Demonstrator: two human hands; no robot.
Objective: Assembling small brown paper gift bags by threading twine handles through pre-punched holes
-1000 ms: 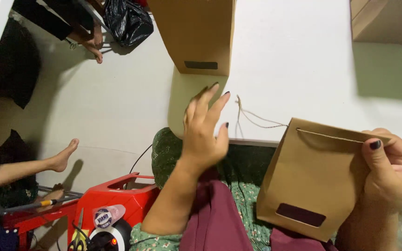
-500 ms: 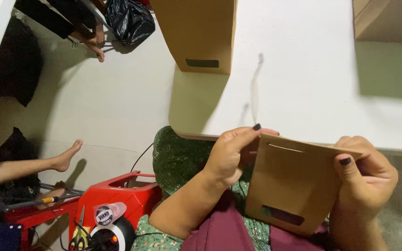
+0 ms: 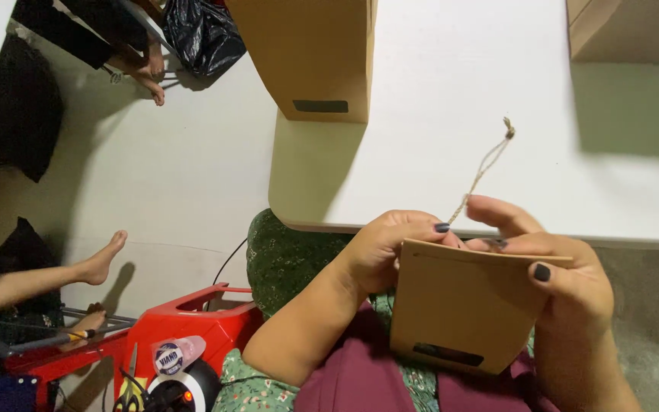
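A: Largest item?
B: White table [image 3: 436,152]; tall brown bag [image 3: 310,53] stood at its left edge.
A: Smaller bag?
B: Flat brown paper bag [image 3: 463,305] was off the table, at its near edge, over the lap. Left hand [image 3: 383,255] gripped its top edge; right hand [image 3: 566,282] pinched it too, fingertips holding the twine [image 3: 486,164].

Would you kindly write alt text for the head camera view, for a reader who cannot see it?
Two hands hold a small brown paper bag over the lap: the left hand grips its top edge while the right hand pinches a knotted twine string rising from it. Ahead, a white table carries two larger brown bags; a red toolbox sits on the floor.
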